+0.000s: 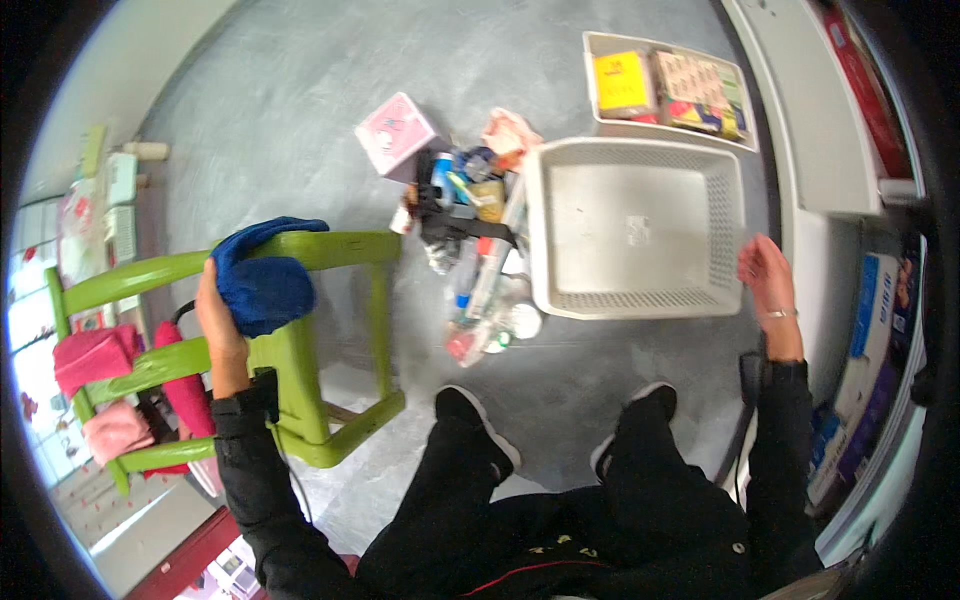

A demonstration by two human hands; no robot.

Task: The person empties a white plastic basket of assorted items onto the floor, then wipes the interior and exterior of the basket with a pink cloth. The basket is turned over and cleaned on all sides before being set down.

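Note:
My left hand (220, 330) holds a dark blue cloth (270, 289) against the top of a green wooden chair (330, 251) at the left; part of the cloth hangs over the chair's wood. Over at the right, my right hand (766, 277) has its fingers curled and appears to hold nothing. It is just beside the right rim of a white plastic basket (536, 232) with nothing inside, which stands on the grey floor. Left of that basket lies a pile of mixed small items, among them a blue bottle (442, 180), a black strap (472, 227) and a peach-coloured cloth (508, 135).
A pink box (397, 136) stands behind the pile. A second white basket (675, 133) with packages is at the back right, near a white cabinet (810, 112). Pink and red cloths (97, 358) hang on the green chair. My feet are on the floor before the basket.

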